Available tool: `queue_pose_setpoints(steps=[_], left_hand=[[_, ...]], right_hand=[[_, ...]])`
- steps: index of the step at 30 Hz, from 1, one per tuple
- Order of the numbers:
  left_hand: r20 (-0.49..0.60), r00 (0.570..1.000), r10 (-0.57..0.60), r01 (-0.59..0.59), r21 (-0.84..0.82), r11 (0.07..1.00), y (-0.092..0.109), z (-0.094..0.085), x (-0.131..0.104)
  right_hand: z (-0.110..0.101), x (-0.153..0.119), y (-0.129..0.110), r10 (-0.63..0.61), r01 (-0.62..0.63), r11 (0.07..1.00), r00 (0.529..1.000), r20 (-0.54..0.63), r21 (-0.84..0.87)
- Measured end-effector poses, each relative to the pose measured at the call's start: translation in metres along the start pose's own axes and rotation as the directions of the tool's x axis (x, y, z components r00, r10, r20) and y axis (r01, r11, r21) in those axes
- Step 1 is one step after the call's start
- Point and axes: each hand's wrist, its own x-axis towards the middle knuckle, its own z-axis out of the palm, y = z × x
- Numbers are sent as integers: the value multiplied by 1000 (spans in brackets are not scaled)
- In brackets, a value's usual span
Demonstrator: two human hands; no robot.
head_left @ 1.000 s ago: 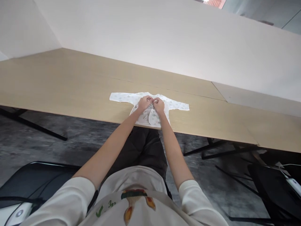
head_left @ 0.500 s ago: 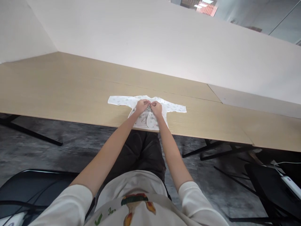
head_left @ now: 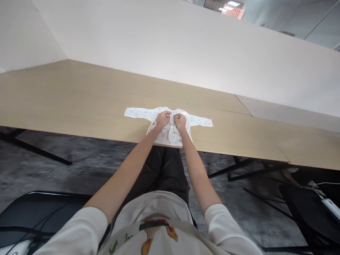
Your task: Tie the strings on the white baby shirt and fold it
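Observation:
A small white baby shirt (head_left: 175, 136) with a faint coloured print lies spread on the table, both sleeves stretched out sideways. Its hem reaches the table's front edge, and the front panels meet near the middle. At the left side of the neck opening, my left hand (head_left: 163, 118) has its fingers pinched together on the shirt's front. My right hand (head_left: 180, 120) is closed in a like pinch just across from it, a small gap between the two. The exact bit of cloth or tie between the fingertips is too small to make out.
The long wooden table (head_left: 79, 95) runs across the view against a white partition (head_left: 159, 42). Below its front edge are black metal legs (head_left: 37, 148). A black chair (head_left: 47, 205) stands at lower left, another dark seat (head_left: 297, 202) at lower right with a white device (head_left: 330, 207) on it.
My hands have moved slightly apart; their fingertips were almost touching before. The shirt lies much as it did, with the whole view shifted a little.

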Motion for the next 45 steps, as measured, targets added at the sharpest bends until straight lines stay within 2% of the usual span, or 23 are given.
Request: queue_pose_setpoints(steps=[2, 6, 9, 12, 14, 19, 23, 27, 32, 40, 45], left_hand=[[48, 999, 15, -18, 60, 998, 3, -3, -1], [188, 976, 107, -125, 87, 988, 5, -15, -7], [232, 967, 102, -145, 176, 974, 6, -21, -15], [212, 973, 94, -153, 283, 947, 8, -21, -25], [175, 976, 130, -181, 319, 930, 8, -18, -30], [184, 961, 206, -255, 307, 917, 3, -17, -33], [135, 977, 168, -198, 254, 947, -1, -21, -32], [118, 984, 136, -164, 282, 945, 2, -22, -33], [150, 972, 184, -225, 343, 912, 5, -22, -35], [184, 952, 245, -295, 332, 896, 7, -21, -34], [179, 958, 224, -274, 342, 899, 7, -19, -33]], right_hand=[[-1, 1, -1, -17, 17, 999, 1000, 0, -43], [-5, -1, -7, -57, 62, 990, 997, 50, -125], [-11, -10, -10, -86, 102, 981, 992, 97, -166], [-17, -23, -10, -160, 176, 968, 982, 103, -179], [-18, -30, -9, -196, 213, 958, 975, 102, -191], [-14, -30, -8, -211, 228, 952, 972, 102, -203], [-13, -28, -8, -209, 229, 944, 972, 105, -239], [-14, -28, -7, -232, 258, 933, 964, 125, -251], [-15, -26, -4, -185, 203, 963, 976, 114, -177], [-17, -25, -3, -133, 147, 983, 983, 126, -109], [-20, -27, -5, -139, 154, 981, 982, 129, -117]])
